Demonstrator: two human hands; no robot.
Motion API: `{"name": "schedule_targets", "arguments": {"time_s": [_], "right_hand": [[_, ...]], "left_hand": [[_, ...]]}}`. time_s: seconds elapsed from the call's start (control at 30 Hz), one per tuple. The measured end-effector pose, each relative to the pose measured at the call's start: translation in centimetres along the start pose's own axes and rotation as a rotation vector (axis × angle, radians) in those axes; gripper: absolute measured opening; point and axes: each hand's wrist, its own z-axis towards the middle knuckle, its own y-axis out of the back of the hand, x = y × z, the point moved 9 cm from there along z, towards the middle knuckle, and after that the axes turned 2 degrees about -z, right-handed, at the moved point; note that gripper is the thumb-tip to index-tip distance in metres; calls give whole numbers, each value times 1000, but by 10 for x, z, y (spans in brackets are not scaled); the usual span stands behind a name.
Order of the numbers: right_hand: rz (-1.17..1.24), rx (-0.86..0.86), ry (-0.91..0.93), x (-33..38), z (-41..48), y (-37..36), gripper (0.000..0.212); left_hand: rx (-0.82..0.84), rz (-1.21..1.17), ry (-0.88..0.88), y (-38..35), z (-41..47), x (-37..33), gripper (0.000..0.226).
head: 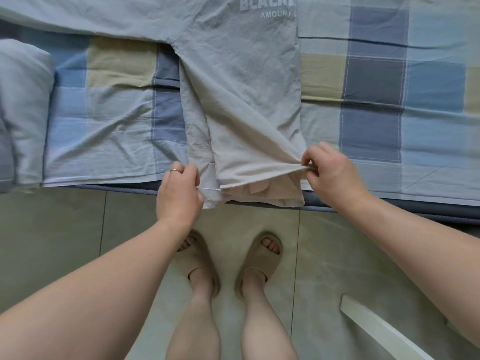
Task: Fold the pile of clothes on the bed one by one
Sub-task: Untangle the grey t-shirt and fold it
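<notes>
A grey T-shirt (241, 81) lies flat on the checked sheet (376, 87) of the bed. Its body runs straight back from the bed edge (109, 187), and its hem (259, 179) hangs a little over that edge. White printed letters (267, 3) show on the part of the shirt farthest from the edge, and one sleeve spreads out to the left there. A long crease runs along the left side of the body, down toward the edge.

Both hands are at the bed edge, well apart from each other, one at each end of the hem. The left hand (179, 190) wears a ring (174, 170) and pinches the left corner of the hem between thumb and fingers, just over the edge. The right hand (332, 172) pinches the right corner with curled fingers, slightly behind the edge, and there the cloth is lifted from the sheet and drawn into tight folds. Between the two hands the top layer of the hem is raised, so a paler under layer shows below it.

A folded grey bundle (24, 107) rests on the sheet behind the edge, far to the left. In front of the edge is the tiled floor (65, 229), where the person stands in beige slippers (200, 255). A white bar (376, 331) lies on the floor further to the right.
</notes>
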Motion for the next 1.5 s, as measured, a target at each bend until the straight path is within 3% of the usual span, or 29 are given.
{"name": "schedule_targets", "arguments": {"time_s": [0.1, 0.2, 0.3, 0.37, 0.47, 0.5, 0.63, 0.77, 0.83, 0.93, 1.03, 1.13, 1.23, 1.3, 1.4, 1.5], "right_hand": [[18, 90, 35, 10, -4, -19, 18], [38, 141, 31, 16, -7, -31, 18], [53, 156, 21, 16, -11, -36, 16], [62, 151, 44, 19, -14, -37, 16], [45, 135, 133, 31, -18, -38, 13], [33, 133, 154, 34, -19, -39, 14], [-11, 124, 191, 41, -21, -44, 15], [-98, 228, 254, 52, -22, -66, 12], [-133, 393, 246, 57, -24, -85, 7], [-53, 561, 124, 55, -19, -98, 19], [-51, 331, 124, 58, 1, -85, 37], [-205, 258, 6, 50, 18, -89, 63], [-319, 490, -118, 34, 17, -122, 78], [-342, 723, -120, 31, -1, -149, 85], [-269, 934, -139, 38, -22, -156, 80], [-182, 891, -161, 52, -4, -125, 45]], "left_hand": [[161, -7, -44, -19, -10, 10, 27], [202, -2, -70, -34, -8, -6, 50], [257, -377, 263, -59, 6, -9, 65], [247, -457, 481, -73, 14, -4, 71], [284, -374, 597, -76, 16, 5, 47], [307, -375, 578, -75, 17, 6, 30], [257, -494, 523, -59, 13, 17, 10], [145, -475, 671, -44, -4, 63, 18], [191, -401, 642, -48, -7, 77, 14], [230, -354, 562, -48, -6, 79, 9], [80, -147, 479, -27, -2, 69, 31], [-46, 41, 92, -10, 14, 22, 58], [155, 192, -230, -39, 24, -12, 66], [327, 292, -284, -63, 20, -9, 67], [442, 357, -218, -75, 3, 9, 70], [432, 388, -177, -58, 2, 8, 45]]}}
